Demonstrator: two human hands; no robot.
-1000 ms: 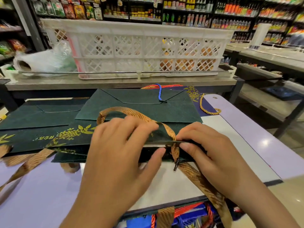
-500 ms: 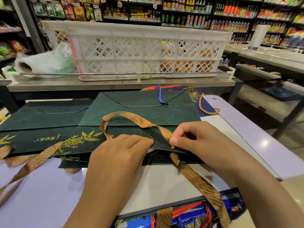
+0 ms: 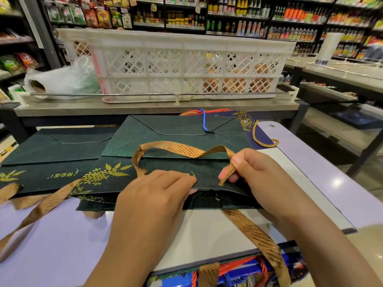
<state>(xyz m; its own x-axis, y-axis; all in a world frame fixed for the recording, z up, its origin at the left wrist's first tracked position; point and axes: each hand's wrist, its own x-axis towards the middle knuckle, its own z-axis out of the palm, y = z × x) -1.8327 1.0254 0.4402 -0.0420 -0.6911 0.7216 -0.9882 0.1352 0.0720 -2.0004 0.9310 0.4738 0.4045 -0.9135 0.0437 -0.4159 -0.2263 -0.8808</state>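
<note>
Shop shelves [image 3: 228, 19]: packed with bottles and packets, across the whole top of the frame.
White lattice crate [image 3: 182, 65]: on a grey ledge in the upper middle, walling off the far side of the work. A crumpled plastic bag [image 3: 62, 79] lies at its left.
Pale table [image 3: 51, 241]: fills the lower half.
Second bag [image 3: 51, 150]: flat at centre left, partly under the one in hand.
Green bag [image 3: 176, 137]: flat at the centre. Its long side runs left to right, with the folded bottom toward the crate and the mouth toward the lower edge.
Left hand [image 3: 151, 204]: lower centre, fingers over the bag's near lip and thumb beneath, pinching it.
Right hand [image 3: 263, 179]: centre right, thumb and forefinger nipping one end of the ribbon.
Ribbon handle [image 3: 178, 149]: gold, arching across the bag from left to right.
Loose ribbon [image 3: 259, 241]: trails to the lower right.
Blue cord [image 3: 204, 121]: on the bag's far flap.
</note>
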